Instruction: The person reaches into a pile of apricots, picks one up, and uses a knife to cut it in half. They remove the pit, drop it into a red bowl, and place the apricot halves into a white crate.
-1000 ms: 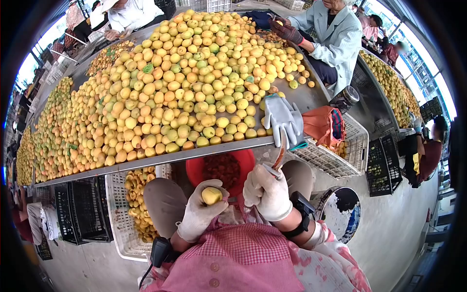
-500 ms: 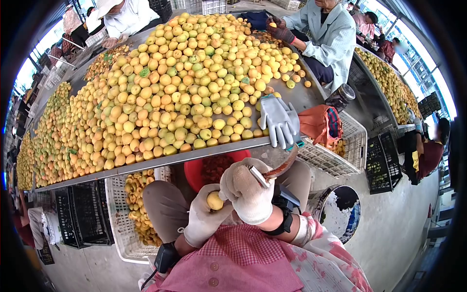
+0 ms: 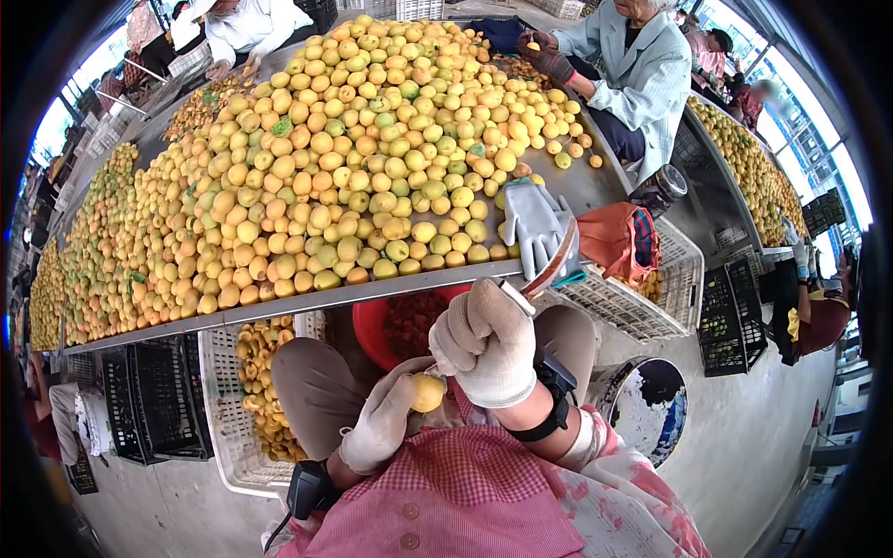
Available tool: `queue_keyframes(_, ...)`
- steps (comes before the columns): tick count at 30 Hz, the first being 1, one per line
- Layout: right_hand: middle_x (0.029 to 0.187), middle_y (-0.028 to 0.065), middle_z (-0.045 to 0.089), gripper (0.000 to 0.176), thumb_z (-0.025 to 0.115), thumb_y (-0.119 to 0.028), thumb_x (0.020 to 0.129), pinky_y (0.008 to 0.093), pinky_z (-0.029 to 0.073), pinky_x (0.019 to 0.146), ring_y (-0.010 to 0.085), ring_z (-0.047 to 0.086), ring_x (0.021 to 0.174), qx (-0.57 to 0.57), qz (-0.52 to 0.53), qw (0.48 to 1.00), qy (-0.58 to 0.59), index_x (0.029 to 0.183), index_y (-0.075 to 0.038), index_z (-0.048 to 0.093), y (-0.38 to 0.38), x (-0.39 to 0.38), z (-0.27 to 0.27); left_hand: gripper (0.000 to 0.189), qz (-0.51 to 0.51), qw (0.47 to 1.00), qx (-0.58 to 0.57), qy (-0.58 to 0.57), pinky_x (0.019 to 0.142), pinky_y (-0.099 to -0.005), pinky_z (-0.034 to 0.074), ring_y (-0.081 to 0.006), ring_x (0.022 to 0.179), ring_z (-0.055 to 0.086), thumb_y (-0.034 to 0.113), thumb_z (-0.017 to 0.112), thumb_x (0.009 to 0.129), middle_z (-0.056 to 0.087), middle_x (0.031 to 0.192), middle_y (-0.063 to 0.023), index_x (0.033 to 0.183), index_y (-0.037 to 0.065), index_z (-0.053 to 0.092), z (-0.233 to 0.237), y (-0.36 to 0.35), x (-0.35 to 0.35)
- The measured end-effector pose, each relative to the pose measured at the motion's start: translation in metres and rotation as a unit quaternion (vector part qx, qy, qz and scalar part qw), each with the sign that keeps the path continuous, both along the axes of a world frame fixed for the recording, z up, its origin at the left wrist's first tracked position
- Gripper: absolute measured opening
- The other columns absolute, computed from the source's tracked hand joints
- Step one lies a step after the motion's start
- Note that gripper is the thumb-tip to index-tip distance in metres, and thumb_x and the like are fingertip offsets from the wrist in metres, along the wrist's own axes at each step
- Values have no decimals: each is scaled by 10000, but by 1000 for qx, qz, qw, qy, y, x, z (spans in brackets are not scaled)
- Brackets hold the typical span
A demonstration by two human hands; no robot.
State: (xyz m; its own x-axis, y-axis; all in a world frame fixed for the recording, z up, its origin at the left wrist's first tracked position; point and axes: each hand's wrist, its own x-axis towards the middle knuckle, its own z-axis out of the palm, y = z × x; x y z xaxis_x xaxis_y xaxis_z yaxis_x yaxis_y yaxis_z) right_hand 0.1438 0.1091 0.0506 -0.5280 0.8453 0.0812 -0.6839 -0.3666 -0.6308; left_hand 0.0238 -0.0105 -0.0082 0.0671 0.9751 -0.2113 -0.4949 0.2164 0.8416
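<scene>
My left hand (image 3: 383,418), in a white knit glove, grips a yellow apricot (image 3: 429,393) between thumb and fingers, low over my lap. Just above it to the right, my right hand (image 3: 490,349), gloved the same way, is closed round a knife with a curved, brown-stained blade (image 3: 556,263). The blade points up and away from the apricot; the handle is mostly hidden in the fist. Beyond my hands, a large heap of apricots (image 3: 316,177) covers much of the metal table (image 3: 307,301).
Below the table edge stand a red basin (image 3: 374,335) and a white crate (image 3: 221,418) of apricot pieces. Grey gloves (image 3: 538,223) and an orange cloth bag (image 3: 606,244) lie at the table's right corner. A paint-stained bucket (image 3: 642,409) stands right. Co-workers sit across the table.
My right hand has turned and moved slightly right, swinging the blade more upright. The left hand has tilted and shifted the apricot a little right and down.
</scene>
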Motion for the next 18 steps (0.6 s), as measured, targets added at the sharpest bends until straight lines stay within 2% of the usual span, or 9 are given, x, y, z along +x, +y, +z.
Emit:
queue_keyframes(1,493,-16,324,411,454,-268,1014,282,268,381,108,283,372,-14,10,1000,5,642,-121,363,0,0,-3,465,17,999,-18,-26,813,-250,465,-123,908,577,307,360,1048,600,1092,-78,1332,-53,438,-2,1,3)
queue_keyframes(3,491,-14,324,418,459,-283,1013,285,266,380,108,285,372,-17,20,1000,5,641,-114,366,-1,0,-4,439,51,999,-12,2,807,-256,453,-124,875,564,304,358,1053,602,1060,-65,1278,-49,490,-3,1,9)
queue_keyframes(5,495,-4,363,346,484,-131,932,259,264,397,109,303,386,-36,37,999,5,604,-110,377,-6,-2,4,426,56,997,17,41,829,-253,448,-122,886,566,310,361,1056,609,1044,-64,1208,-47,536,-6,2,9)
queue_keyframes(9,513,-40,406,348,533,-91,938,234,289,413,49,379,425,-42,97,993,-59,606,-116,431,-7,-2,9,389,28,993,57,99,867,-265,453,-137,921,578,287,385,1054,618,1041,-64,1164,-45,556,-6,2,5)
queue_keyframes(11,532,-59,435,302,579,-62,916,222,302,424,30,422,455,-42,112,991,-53,628,-88,491,-8,-5,7,316,77,924,164,337,882,-292,463,-165,911,580,194,379,1054,617,1039,-84,1163,-49,548,-24,-5,6)
queue_keyframes(13,561,-55,478,234,611,-57,899,214,305,433,25,446,477,21,102,977,-186,674,-60,548,-12,-8,13,287,86,907,167,378,879,-305,470,-187,913,586,151,377,1049,617,1035,-98,1161,-48,549,-41,-11,4)
queue_keyframes(15,588,-52,507,186,666,-88,871,231,335,460,36,468,518,80,117,968,-206,710,-42,586,-12,-8,5,262,96,887,168,419,876,-318,477,-208,915,592,108,375,1044,618,1031,-113,1159,-48,550,-61,-14,7)
queue_keyframes(17,594,-48,513,195,693,-129,851,252,363,493,50,471,556,241,129,939,-208,704,-41,601,-13,-11,3,232,145,944,112,276,877,-341,489,-274,964,610,58,437,1003,618,1065,-168,1185,-50,534,-78,-14,16)
queue_keyframes(18,581,-11,512,218,711,-164,834,274,385,513,72,476,569,269,129,925,-236,701,-27,607,-15,-12,1,232,146,944,110,275,877,-341,489,-274,964,610,58,437,1003,618,1065,-168,1185,-50,534,-78,-14,16)
